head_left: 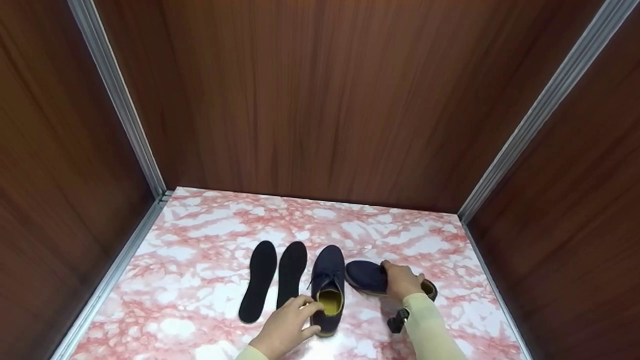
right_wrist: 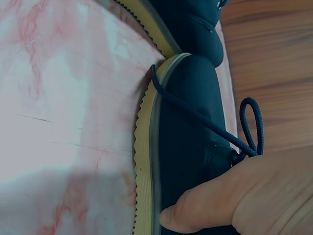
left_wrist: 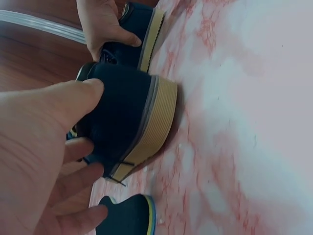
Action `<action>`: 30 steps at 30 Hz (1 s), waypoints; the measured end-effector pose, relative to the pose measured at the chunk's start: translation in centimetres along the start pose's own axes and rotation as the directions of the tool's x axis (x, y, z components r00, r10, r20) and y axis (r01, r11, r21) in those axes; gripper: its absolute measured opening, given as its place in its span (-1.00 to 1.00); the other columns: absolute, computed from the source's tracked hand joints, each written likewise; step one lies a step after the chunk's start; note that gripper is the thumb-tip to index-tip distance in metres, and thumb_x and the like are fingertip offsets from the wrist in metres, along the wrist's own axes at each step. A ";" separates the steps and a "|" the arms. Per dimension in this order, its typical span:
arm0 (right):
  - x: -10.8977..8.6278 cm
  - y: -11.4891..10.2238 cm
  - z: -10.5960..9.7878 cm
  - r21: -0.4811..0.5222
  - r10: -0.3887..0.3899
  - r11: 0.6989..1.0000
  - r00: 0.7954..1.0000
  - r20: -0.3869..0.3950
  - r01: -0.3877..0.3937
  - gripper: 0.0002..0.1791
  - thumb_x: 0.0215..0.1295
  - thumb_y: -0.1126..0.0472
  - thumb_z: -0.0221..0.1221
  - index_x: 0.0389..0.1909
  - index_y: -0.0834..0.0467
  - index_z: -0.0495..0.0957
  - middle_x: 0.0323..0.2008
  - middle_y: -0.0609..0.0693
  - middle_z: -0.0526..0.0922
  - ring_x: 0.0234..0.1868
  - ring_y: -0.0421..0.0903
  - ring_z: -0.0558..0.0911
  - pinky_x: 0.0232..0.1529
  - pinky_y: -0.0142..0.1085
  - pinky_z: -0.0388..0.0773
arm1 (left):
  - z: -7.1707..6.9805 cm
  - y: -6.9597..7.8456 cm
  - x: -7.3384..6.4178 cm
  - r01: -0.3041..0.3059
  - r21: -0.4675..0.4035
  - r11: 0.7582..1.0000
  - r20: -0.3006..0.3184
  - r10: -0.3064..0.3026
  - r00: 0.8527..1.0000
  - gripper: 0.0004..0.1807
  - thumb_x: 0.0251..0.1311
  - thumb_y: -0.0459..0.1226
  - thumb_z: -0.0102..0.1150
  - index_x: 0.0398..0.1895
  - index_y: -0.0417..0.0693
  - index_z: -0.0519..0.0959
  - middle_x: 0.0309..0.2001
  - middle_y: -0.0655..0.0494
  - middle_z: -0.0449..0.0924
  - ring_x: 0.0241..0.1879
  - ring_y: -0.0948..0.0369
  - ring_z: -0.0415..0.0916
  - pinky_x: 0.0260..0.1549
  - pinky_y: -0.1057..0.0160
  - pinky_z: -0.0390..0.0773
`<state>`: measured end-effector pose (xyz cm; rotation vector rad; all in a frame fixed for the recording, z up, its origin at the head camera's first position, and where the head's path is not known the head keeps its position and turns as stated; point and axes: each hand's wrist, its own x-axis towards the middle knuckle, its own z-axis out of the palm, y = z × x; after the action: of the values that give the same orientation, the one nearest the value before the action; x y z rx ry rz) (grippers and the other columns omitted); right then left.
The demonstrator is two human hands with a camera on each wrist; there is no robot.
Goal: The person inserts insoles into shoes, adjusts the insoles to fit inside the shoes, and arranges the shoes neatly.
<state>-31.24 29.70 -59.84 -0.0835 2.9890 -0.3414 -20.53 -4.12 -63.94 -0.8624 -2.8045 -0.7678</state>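
Observation:
A dark blue lace-up shoe [head_left: 328, 265] with a yellow lining stands upright, toe pointing away. My left hand [head_left: 287, 325] is at its heel, fingers over the near-left edge of the opening and thumb apart from them; the left wrist view shows the fingers loosely bent, not closed round the shoe [left_wrist: 117, 112]. To the right, the matching shoe [head_left: 367, 276] lies crosswise, toe to the left. My right hand [head_left: 402, 282] grips its middle from above, thumb [right_wrist: 195, 210] pressed along the near side. Its other fingers are partly hidden.
Two black insoles lie left of the shoes: the outer insole [head_left: 259, 280] and the inner insole [head_left: 292, 270], whose near end is behind my left hand. Brown wood-grain panels [head_left: 310, 100] enclose the red-and-white marbled tabletop [head_left: 200, 265]. A black device [head_left: 397, 321] sits at my right wrist.

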 end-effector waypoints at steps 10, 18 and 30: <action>-0.3 -0.1 -0.2 0.019 -0.011 1.000 1.000 -0.020 0.012 -0.19 0.15 0.35 0.53 0.47 0.08 0.54 0.28 0.30 0.74 0.31 0.50 0.65 0.32 0.80 0.15 | 0.8 1.1 0.9 0.105 0.024 0.994 -0.117 -0.102 0.988 -0.62 0.29 0.03 0.54 0.12 0.29 0.70 0.05 0.19 0.64 -0.04 0.15 0.65 -0.12 0.08 0.76; -0.4 0.2 -0.3 0.007 -0.029 1.000 0.999 -0.034 0.029 -0.12 0.07 0.25 0.62 0.48 0.06 0.53 0.28 0.27 0.75 0.31 0.52 0.64 0.33 0.81 0.09 | 1.2 1.3 1.5 0.142 0.029 0.989 -0.154 -0.136 0.979 -0.64 0.27 0.06 0.55 0.07 0.30 0.70 -0.03 0.21 0.61 -0.11 0.17 0.62 -0.24 0.10 0.73; -0.8 0.2 0.4 0.002 -0.057 0.998 0.996 -0.064 0.057 -0.07 0.03 0.02 0.68 0.46 0.07 0.56 0.28 0.24 0.76 0.30 0.51 0.64 0.33 0.81 0.11 | 1.6 1.1 2.3 0.152 0.024 0.988 -0.160 -0.146 0.976 -0.65 0.30 0.03 0.53 0.08 0.26 0.69 -0.04 0.20 0.62 -0.07 0.13 0.65 -0.14 0.03 0.76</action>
<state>-30.45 29.89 -60.18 -0.1603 3.0543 -0.3634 -21.73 -1.41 -64.26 -0.5631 -2.7547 -0.7664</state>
